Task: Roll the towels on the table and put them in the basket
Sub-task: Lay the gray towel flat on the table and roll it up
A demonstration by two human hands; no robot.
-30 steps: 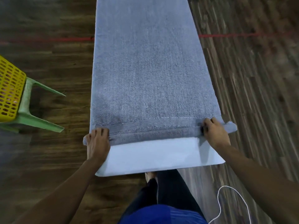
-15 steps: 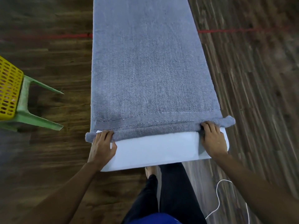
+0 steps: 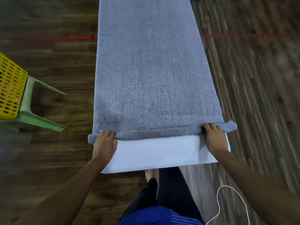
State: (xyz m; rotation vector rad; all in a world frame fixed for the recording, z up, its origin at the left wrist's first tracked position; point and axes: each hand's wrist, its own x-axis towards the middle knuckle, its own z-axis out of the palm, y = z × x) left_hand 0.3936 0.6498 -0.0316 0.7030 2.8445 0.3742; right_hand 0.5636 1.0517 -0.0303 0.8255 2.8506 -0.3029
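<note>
Gripping the thin near-edge roll of the grey towel (image 3: 146, 70) laid lengthwise on the white desk (image 3: 159, 154), left hand (image 3: 104, 143) and right hand (image 3: 214, 139) at opposite ends, fingers (image 3: 109, 134) seemingly curled over it, likely to keep the roll straight; yellow basket (image 3: 9, 88) well apart, left.

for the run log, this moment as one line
step: roll started; left hand: grips towel; right hand: grips towel; rest flat on table; basket: left

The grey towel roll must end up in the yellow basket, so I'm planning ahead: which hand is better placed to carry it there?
Left, probably. The left hand grips the rolled end of the grey terry towel nearest the yellow perforated plastic basket; the right hand holds the far end.
</note>
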